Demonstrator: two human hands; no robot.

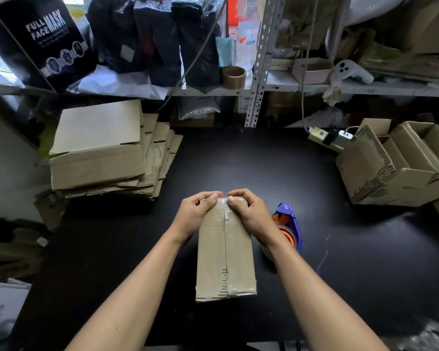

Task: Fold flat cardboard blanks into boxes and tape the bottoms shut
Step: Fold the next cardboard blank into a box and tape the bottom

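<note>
A folded brown cardboard box (226,254) stands on the black table in front of me, its long face up with clear tape running along the centre seam. My left hand (197,212) grips the box's far left corner, fingers curled over the edge and thumb on the tape. My right hand (247,210) grips the far right corner the same way. A blue and orange tape dispenser (288,224) lies just right of the box, partly hidden behind my right wrist.
A stack of flat cardboard blanks (104,150) lies at the table's left. Several finished boxes (401,163) are nested at the right. A brown tape roll (234,77) sits on the shelf behind. Black table surface (238,158) stretches beyond the box.
</note>
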